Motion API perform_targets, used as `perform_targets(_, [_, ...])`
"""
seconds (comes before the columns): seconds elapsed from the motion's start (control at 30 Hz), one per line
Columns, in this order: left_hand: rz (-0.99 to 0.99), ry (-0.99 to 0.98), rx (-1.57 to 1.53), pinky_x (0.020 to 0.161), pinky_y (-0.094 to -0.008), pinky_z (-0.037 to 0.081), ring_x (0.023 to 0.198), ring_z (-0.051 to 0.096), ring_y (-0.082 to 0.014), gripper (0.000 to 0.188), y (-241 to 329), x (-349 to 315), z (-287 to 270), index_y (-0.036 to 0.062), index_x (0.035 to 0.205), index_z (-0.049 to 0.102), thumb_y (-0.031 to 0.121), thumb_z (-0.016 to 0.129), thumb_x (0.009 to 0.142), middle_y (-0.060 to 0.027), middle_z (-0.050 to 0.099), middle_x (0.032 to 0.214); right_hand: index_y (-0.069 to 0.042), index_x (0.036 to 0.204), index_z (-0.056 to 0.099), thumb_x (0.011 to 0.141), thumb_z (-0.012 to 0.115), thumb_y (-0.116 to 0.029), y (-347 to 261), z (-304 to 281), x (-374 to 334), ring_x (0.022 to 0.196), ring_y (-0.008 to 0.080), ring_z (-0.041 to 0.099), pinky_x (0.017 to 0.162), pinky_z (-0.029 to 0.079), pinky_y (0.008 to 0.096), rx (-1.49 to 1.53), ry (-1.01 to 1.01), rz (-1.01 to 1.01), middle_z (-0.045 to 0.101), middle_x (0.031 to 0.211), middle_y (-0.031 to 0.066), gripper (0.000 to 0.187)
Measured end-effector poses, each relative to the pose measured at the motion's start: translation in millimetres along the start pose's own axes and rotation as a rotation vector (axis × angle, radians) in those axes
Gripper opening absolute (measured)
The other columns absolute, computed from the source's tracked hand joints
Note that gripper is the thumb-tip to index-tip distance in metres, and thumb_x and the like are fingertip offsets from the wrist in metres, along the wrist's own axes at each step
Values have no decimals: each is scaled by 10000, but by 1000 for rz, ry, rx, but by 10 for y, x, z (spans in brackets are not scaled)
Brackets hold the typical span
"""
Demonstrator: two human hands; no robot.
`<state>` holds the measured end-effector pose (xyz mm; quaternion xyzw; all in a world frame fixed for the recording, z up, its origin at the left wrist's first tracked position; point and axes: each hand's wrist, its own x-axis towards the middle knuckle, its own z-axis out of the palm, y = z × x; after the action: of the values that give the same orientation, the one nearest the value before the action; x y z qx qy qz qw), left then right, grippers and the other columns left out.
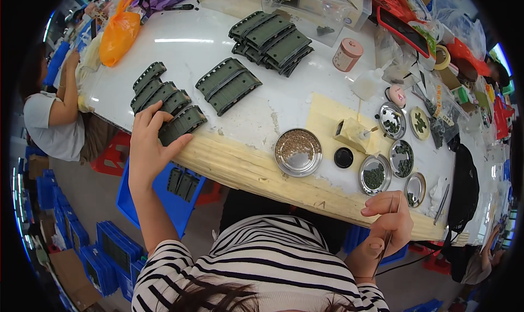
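Observation:
My left hand is at the table's left edge, its fingers on top of a dark green curved plastic panel and its thumb against the near side. Two similar green panels lie in a row just beyond it. My right hand is closed around a pair of thin metal tweezers, held in front of the table's right part. Nearest to that hand are round metal dishes of small dark green pieces. Whether the tweezers grip anything is too small to tell.
Stacked green panels and a separate panel lie farther back. A dish of brown granules stands mid-table, beside a black round cap. A blue crate with more panels sits below the left edge. Another person sits at left.

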<state>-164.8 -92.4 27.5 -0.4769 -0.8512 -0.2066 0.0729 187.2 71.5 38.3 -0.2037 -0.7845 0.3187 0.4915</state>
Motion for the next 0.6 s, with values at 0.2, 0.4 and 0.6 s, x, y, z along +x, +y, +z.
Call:
perform_targets(0.2, [34,165,-48,914,-397,420,1113,506,-324,412,84,97,54,20,972,536,203,778,693,-161,567,1121,-90,679,464,779,628,-598,-11,1,39,602,243,565,552,435,311,-18,-18,2,618,634,88,544])
perform_targets(0.4, [238,165,-126,902,-404,423,1071,530,-330,282,624,312,372,9,918,572,167,732,748,-164,572,1136,-94,676,462,777,627,-601,-15,21,38,604,242,565,552,435,312,-19,-15,-2,617,636,82,543])
perform_targets(0.6, [301,147,-77,877,-406,447,1029,574,-343,254,713,400,579,20,884,577,175,729,753,-169,596,1137,-90,678,462,774,628,-607,-12,-81,6,620,241,567,571,445,312,-33,-15,26,622,646,89,552])
